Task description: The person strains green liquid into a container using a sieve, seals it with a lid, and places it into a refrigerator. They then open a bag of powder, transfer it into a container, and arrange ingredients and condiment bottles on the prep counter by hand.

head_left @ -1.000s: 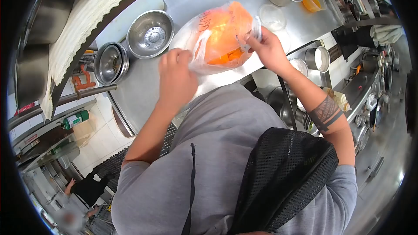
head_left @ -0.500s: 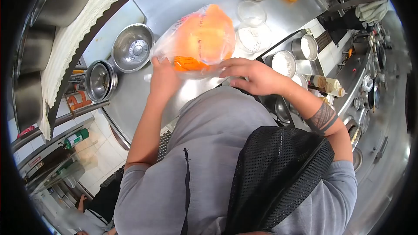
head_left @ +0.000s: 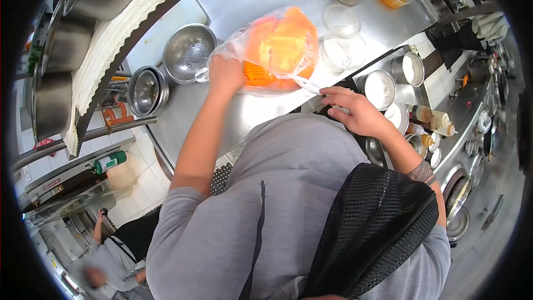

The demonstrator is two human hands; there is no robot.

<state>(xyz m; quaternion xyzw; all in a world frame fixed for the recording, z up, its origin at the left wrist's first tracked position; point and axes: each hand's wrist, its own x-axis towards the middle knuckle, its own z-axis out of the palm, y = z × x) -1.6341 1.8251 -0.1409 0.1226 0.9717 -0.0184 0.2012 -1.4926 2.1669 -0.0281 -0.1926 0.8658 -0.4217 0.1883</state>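
Observation:
A translucent plastic bag lies on the steel counter in front of me, with something bright orange inside. Printed lettering shows on its orange part; the contents' kind I cannot make out. My left hand is closed on the bag's gathered left side, and a bit of white plastic sticks out beside the fist. From the bag's lower right a twisted plastic strip stretches to my right hand, which pinches its end between the fingers. The strip looks taut.
Left of the bag stand a perforated steel colander and stacked steel bowls. Clear round containers sit to its right, near tubs of white powder and squeeze bottles. Another person is at lower left.
My right hand has moved away to the right, drawing out a strip of the bag. My left hand has closed into a fist on the bag's left side. The whole view has shifted slightly.

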